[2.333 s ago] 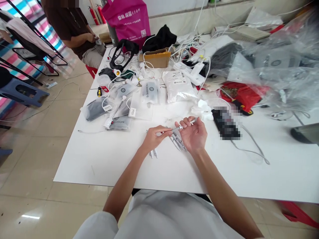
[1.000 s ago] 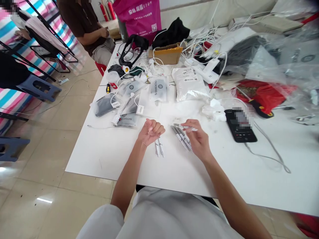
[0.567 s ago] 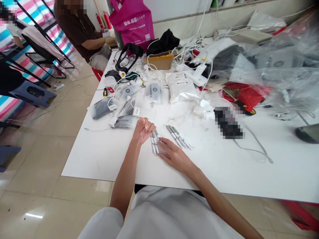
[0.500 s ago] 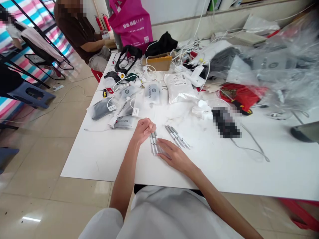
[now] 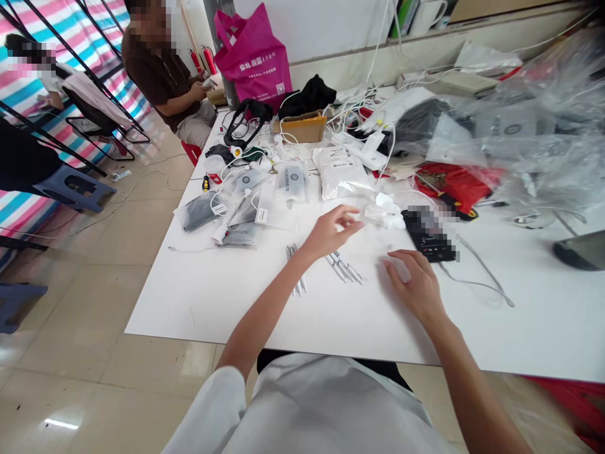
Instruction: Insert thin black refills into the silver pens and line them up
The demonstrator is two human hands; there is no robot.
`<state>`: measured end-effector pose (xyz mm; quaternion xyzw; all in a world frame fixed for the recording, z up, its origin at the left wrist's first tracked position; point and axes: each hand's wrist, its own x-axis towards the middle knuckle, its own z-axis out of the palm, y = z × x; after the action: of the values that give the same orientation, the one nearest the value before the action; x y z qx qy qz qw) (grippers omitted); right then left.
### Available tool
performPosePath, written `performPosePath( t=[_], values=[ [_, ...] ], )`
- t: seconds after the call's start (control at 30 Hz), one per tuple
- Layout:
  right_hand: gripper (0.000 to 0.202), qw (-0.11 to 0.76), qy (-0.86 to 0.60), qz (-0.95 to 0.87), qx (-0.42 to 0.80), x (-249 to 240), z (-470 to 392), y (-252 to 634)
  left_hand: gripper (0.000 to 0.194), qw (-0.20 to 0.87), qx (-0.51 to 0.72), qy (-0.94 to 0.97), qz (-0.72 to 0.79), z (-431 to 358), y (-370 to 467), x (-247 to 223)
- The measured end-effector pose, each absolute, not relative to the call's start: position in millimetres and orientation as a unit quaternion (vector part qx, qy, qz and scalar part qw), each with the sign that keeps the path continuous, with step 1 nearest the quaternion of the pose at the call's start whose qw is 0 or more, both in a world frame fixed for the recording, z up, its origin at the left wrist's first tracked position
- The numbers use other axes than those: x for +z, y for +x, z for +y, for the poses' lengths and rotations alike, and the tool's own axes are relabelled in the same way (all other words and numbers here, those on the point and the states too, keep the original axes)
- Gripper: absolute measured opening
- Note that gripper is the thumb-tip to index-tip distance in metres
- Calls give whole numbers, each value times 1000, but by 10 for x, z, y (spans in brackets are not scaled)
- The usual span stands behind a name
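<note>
My left hand (image 5: 332,231) hovers over the upper ends of a group of silver-and-white pens (image 5: 344,270), its fingers loosely curled and thumb apart. I see nothing held in it. Further left, partly behind my left forearm, lies a second group of similar pens (image 5: 297,285). Over to the right, my right hand (image 5: 418,284) pinches a small translucent plastic bag (image 5: 397,267) between thumb and fingers, low over the white table (image 5: 359,325). A black flat object (image 5: 428,234), partly blurred out, lies just beyond that hand.
Plastic-packed grey pouches (image 5: 201,209) and a white parcel (image 5: 343,173) lie beyond the pens. Crumpled white wrapping (image 5: 385,212) sits near my left hand. Cables, a cardboard box (image 5: 302,129) and a magenta bag (image 5: 258,60) crowd the back. A seated person (image 5: 163,82) is at the far left.
My right hand has moved right, away from the left pens, carrying the plastic bag. My left hand has moved right and loosened from a fist. The left pens stay on the table.
</note>
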<state>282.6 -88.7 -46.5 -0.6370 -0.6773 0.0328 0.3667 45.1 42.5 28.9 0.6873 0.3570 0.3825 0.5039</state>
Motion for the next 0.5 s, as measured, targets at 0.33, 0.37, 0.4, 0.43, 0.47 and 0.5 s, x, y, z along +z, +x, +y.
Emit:
performPosePath(
  t=[0.33,0.37,0.4,0.43,0.47,0.5],
  values=[
    [21,367,-612,-699,50,-546,-902,2765,48,339,185,834,393,1476,1762,-30],
    [20,368,-612,-697,53,-535,-896,2770,52,341,197,832,390,1475,1766,-73],
    [20,369,-613,-696,56,-527,-890,2774,55,338,205,833,388,1468,1764,-109],
    [19,371,-613,-696,58,-522,-884,2777,56,331,209,836,384,1460,1760,-137],
    [19,372,-613,-694,60,-521,-879,2777,56,321,209,842,381,1454,1757,-160],
    [18,374,-613,-693,63,-523,-875,2776,55,313,205,848,375,1452,1756,-177]
  ],
)
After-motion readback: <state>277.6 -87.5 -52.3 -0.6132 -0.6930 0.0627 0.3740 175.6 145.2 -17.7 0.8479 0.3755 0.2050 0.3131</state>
